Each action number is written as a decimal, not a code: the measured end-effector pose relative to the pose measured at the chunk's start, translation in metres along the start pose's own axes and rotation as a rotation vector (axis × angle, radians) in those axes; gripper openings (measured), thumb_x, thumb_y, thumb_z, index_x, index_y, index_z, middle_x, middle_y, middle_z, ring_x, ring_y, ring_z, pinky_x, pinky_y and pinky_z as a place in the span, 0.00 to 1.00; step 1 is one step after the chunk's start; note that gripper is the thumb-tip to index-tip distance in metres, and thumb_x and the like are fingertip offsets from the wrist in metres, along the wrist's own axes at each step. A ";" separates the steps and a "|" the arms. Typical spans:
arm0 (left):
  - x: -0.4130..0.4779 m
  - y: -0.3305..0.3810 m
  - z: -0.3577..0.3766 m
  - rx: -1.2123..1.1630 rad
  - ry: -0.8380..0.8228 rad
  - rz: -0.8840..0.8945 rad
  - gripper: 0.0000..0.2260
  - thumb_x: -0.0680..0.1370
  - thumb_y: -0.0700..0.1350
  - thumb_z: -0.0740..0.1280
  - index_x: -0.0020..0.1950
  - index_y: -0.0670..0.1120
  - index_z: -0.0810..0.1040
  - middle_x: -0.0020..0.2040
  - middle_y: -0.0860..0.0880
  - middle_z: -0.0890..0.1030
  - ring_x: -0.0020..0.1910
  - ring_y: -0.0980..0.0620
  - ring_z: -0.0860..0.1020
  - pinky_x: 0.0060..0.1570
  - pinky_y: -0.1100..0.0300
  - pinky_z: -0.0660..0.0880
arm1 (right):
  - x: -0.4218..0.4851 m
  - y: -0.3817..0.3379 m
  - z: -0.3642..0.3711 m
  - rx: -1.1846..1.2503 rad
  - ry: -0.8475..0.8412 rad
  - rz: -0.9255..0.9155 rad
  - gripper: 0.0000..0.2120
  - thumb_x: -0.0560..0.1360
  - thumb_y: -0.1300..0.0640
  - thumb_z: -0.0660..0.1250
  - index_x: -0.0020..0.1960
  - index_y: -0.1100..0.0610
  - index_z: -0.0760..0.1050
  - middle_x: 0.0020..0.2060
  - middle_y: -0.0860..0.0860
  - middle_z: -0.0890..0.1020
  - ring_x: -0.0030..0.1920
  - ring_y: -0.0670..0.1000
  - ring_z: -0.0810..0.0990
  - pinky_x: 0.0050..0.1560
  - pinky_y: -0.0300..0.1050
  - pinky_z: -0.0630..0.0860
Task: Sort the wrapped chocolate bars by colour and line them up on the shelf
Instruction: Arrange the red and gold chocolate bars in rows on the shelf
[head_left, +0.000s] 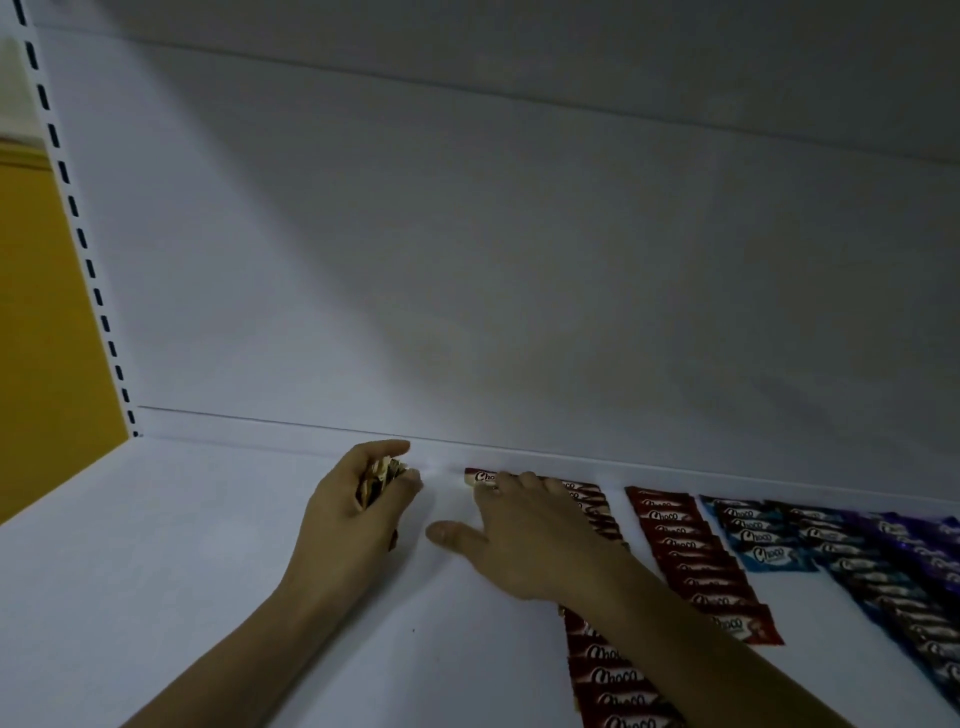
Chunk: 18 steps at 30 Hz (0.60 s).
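Our left hand (348, 519) clutches a bunch of bars (382, 474); our right hand (530, 535), fingers spread, presses the end bar (480, 477). We judge them light, slick, best pinched at the ends

- The left hand (358, 512), at 6 o'clock, grips a bundle of bars (376, 480).
- The right hand (524, 530) lays straight fingers on a dark red bar (480, 477).
- A red row (691, 561) and a blue row (753, 535) lie at 4 o'clock.

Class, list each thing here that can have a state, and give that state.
Left hand: grips a bunch of bars.
Right hand: fingers straight, pressing the rearmost bar.
Maroon row: lined up, partly hidden.
Red row: lined up, overlapping.
Light blue row: lined up.
Dark blue and purple rows: lined up, overlapping.
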<state>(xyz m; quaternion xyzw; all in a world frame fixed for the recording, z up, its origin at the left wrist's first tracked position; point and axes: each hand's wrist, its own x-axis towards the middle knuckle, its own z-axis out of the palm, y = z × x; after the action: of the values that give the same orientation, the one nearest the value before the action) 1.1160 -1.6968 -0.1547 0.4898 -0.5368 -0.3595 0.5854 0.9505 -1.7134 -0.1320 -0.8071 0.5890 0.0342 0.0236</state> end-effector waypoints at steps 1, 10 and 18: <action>-0.001 0.002 0.000 -0.012 -0.008 -0.004 0.09 0.78 0.42 0.65 0.55 0.53 0.78 0.39 0.49 0.82 0.27 0.57 0.72 0.26 0.68 0.70 | 0.001 0.000 0.001 -0.016 0.003 -0.002 0.43 0.73 0.27 0.43 0.76 0.56 0.57 0.74 0.54 0.63 0.71 0.56 0.62 0.71 0.53 0.57; 0.003 0.015 -0.006 -0.427 -0.020 -0.256 0.10 0.79 0.46 0.61 0.52 0.50 0.83 0.47 0.49 0.85 0.25 0.55 0.73 0.22 0.66 0.68 | 0.003 0.007 0.000 0.021 0.065 0.003 0.34 0.76 0.32 0.50 0.72 0.52 0.64 0.68 0.52 0.70 0.67 0.54 0.66 0.68 0.51 0.58; 0.003 0.012 -0.002 -0.631 -0.348 -0.335 0.22 0.71 0.53 0.70 0.62 0.45 0.78 0.55 0.35 0.79 0.25 0.52 0.70 0.22 0.64 0.63 | -0.001 -0.017 -0.029 1.068 0.227 -0.260 0.12 0.73 0.43 0.67 0.45 0.52 0.80 0.42 0.46 0.84 0.46 0.44 0.82 0.52 0.47 0.78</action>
<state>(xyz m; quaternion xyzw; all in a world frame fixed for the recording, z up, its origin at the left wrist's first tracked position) 1.1177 -1.6959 -0.1426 0.2984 -0.4039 -0.6750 0.5406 0.9670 -1.7098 -0.1028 -0.7475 0.4191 -0.3590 0.3698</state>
